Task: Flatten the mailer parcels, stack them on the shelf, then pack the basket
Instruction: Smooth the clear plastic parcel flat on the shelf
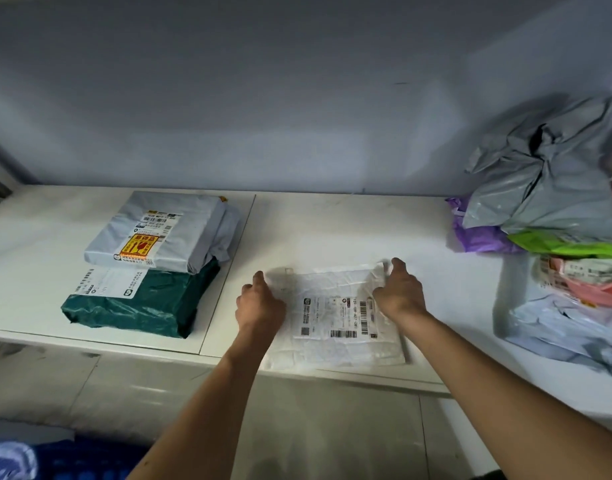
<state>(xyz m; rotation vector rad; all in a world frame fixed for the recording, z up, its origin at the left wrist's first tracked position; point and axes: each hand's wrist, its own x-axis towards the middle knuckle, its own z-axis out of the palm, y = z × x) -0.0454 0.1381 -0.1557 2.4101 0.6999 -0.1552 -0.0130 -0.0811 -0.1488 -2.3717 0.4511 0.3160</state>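
Note:
A flat white mailer [335,344] with a printed shipping label lies on the white shelf [332,230] near its front edge. My left hand [259,303] presses on its left edge, fingers curled. My right hand [398,292] rests on its upper right corner, fingers bent over the edge. To the left a grey mailer [159,233] with a yellow and red sticker lies stacked on a dark green mailer [148,303].
At the right end of the shelf sits a loose heap of crumpled parcels: grey [546,178], purple [477,233], green [567,247], pink [588,282] and pale blue [567,330]. A grey wall stands behind. Blue fabric [38,459] shows at the bottom left.

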